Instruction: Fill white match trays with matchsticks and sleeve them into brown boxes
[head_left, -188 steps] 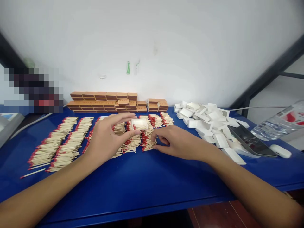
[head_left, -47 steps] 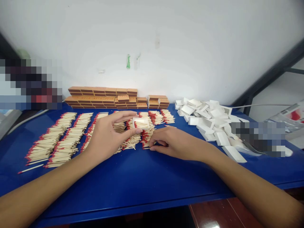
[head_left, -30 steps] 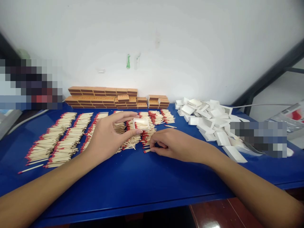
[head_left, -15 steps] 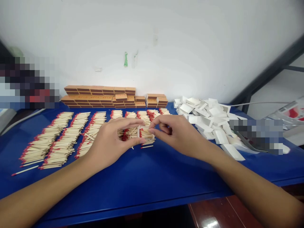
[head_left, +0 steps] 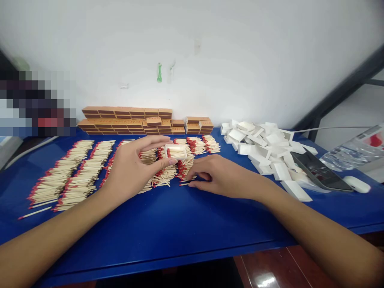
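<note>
Closest to me, a glossy dark-red tiled floor (head_left: 276, 268) below the edge of a blue tabletop (head_left: 168, 236). Near left, one loose match (head_left: 35, 213) lies aslant, just apart from the rows.

Right hand (head_left: 222, 176): down at the near end of a match row (head_left: 185, 163), thumb and forefinger curled toward each other beside the lowest match (head_left: 184, 185). Cannot tell from here whether those fingers grip it.

Left hand (head_left: 132, 166): fingers grasping a white matchbox tray (head_left: 176, 147), forefinger at the far side, thumb at the near one. Tray held over the rows, open side tipped toward the worker; matches inside, red heads to the left.

Rows of red-tipped matches (head_left: 84, 172) run away from the worker, some partly behind the left hand.

Off right: white mouse (head_left: 357, 184), dark-screened phone (head_left: 321, 170), then a jumbled heap of white trays (head_left: 261, 148). Clear plastic bottle (head_left: 345, 150) on its side, past the phone.

Farthest back: orange-brown matchboxes (head_left: 114, 125) stacked in tiers, dark strips facing out, before a pale wall (head_left: 216, 72) bearing a green scrap (head_left: 159, 73).
</note>
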Demonstrator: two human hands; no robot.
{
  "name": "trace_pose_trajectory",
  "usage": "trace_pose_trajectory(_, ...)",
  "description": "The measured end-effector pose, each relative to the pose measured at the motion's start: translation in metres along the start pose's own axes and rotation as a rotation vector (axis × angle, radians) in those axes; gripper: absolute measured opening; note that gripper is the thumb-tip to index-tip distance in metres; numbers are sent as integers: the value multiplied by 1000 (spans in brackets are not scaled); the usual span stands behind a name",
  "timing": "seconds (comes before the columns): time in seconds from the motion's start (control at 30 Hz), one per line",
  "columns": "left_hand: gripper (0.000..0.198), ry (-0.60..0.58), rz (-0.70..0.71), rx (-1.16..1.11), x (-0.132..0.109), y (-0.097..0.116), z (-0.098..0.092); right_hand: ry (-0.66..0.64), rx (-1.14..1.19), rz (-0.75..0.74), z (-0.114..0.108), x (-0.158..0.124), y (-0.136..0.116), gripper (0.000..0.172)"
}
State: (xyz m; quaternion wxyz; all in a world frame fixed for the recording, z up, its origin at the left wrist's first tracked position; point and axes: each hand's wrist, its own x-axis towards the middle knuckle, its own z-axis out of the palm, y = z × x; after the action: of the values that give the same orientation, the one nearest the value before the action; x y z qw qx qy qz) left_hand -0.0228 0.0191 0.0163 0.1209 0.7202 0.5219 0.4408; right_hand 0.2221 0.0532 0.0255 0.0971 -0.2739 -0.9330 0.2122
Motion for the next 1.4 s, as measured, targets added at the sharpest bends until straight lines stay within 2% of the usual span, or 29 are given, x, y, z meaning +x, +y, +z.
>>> trace_pose_trajectory(0.23, 40, -11, -11, -14, -1, 1, 1, -24, -8, 37, 5, 3, 0, 8)
trace_pose_trajectory(0.4, 40, -41, 51, 40, -2, -4, 2, -30, 33, 31, 1, -2, -2, 9)
trace_pose_trajectory(0.47, 42, -63, 64, 46, -3, -6, 3, 45, 66, 47, -3, -4, -2, 11)
trace_pose_trajectory(0.6, 42, -117, 70, 16, -7, -3, 7, 320, 41, 73, -6, -3, -2, 12)
trace_pose_trajectory(0.67, 41, -137, 60, -2, -10, 1, 9, 402, 2, 57, -2, -1, -2, 10)
trace_pose_trajectory(0.87, 43, -115, 27, -57, -13, 7, 9, 438, -104, -10, 10, 2, -4, 9)
trace_pose_trajectory(1.1, 40, -45, -12, -77, -5, 5, 3, 517, -174, -28, 0, -2, 1, 12)
trace_pose_trajectory(1.2, 41, -29, -33, -78, -1, 5, 2, 470, -173, -5, -3, -2, 2, 12)
trace_pose_trajectory(1.4, 37, 3, -29, -51, 1, 3, 1, 79, -88, 11, 0, 0, 1, 8)
